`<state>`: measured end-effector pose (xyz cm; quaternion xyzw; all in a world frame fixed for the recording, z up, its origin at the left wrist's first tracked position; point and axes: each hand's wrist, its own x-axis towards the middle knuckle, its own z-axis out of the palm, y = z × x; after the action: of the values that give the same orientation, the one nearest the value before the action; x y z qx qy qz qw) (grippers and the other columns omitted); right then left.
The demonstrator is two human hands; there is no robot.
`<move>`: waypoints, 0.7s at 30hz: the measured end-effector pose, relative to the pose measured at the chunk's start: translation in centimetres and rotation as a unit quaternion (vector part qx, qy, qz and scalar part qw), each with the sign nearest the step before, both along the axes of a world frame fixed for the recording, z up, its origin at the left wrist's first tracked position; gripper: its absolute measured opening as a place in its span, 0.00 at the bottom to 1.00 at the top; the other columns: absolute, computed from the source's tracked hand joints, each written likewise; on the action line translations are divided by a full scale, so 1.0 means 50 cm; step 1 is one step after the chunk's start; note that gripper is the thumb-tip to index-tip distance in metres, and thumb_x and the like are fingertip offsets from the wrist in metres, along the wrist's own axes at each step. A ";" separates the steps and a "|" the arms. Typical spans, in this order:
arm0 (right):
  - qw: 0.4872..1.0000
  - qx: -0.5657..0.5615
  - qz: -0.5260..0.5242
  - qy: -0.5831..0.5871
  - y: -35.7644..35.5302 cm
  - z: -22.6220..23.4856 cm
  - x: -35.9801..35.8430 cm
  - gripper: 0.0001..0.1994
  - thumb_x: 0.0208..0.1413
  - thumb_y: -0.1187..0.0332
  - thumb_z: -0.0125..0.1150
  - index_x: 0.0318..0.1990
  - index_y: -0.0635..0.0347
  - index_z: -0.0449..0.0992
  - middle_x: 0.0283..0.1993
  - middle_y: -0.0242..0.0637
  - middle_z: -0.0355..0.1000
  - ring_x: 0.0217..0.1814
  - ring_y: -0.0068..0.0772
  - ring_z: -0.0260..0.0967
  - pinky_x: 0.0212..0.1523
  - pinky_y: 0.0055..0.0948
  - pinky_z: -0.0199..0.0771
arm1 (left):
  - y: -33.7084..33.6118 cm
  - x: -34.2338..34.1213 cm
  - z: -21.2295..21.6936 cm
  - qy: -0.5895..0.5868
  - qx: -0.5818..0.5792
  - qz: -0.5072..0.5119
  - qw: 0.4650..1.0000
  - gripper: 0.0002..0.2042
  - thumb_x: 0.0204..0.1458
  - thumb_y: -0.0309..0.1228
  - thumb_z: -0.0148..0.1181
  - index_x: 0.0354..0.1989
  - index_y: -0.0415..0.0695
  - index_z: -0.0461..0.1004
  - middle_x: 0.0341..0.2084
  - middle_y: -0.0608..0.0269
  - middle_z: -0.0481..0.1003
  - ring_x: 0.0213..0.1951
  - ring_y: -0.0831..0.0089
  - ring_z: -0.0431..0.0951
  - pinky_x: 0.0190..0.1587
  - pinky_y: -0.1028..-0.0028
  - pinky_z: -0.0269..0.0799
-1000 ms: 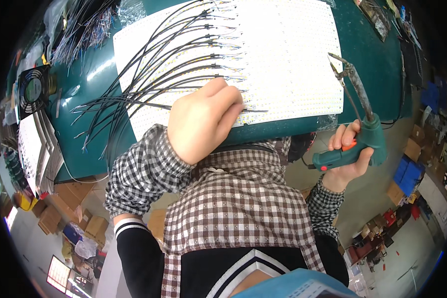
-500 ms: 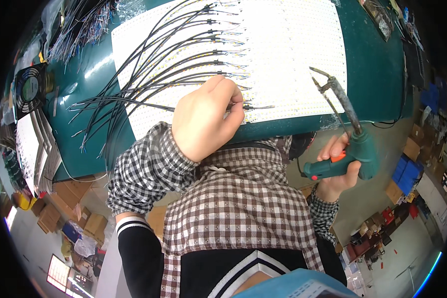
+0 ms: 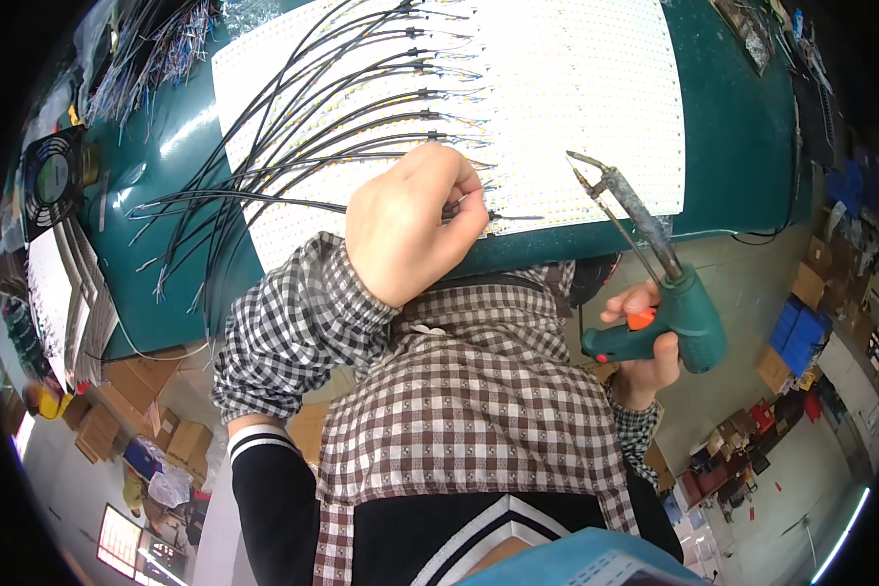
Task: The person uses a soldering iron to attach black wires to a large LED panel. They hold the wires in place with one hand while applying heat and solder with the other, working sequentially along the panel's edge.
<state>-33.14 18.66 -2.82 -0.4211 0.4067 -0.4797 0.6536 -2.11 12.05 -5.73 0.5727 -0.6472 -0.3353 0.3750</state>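
My left hand is closed in a pinch over the near edge of a large white circuit-board panel dotted with small yellow parts. It grips a black cable, whose thin wire end shows to the right of my fingers; the pinch point itself is hidden. In my right hand is a green soldering gun with an orange trigger. Its tip points up and left over the right half of the panel. Several more black cables fan out leftward, their thin wires along the panel's middle.
The panel lies on a green table. Loose wire bundles sit at the far left, above a black fan and a stack of white boards. Cardboard boxes stand on the floor at left.
The soldering gun has moved left with my right hand, its tip now nearer my left hand. My left hand has shifted slightly right, still pinching the cable.
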 end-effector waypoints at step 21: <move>0.982 0.068 -0.018 0.176 0.027 0.039 0.056 0.26 0.54 0.60 0.78 0.51 0.72 0.76 0.42 0.45 0.80 0.45 0.39 0.80 0.50 0.37 0.82 | -0.012 -0.001 -0.013 0.010 -0.011 -0.011 1.000 0.05 0.49 0.20 0.65 0.31 0.39 0.75 0.24 0.60 0.75 0.25 0.70 0.77 0.29 0.73 0.73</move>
<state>-30.33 20.01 -0.89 -0.4461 0.5546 -0.3810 0.5901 -2.17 11.44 -6.38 0.5578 -0.6536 -0.3377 0.3842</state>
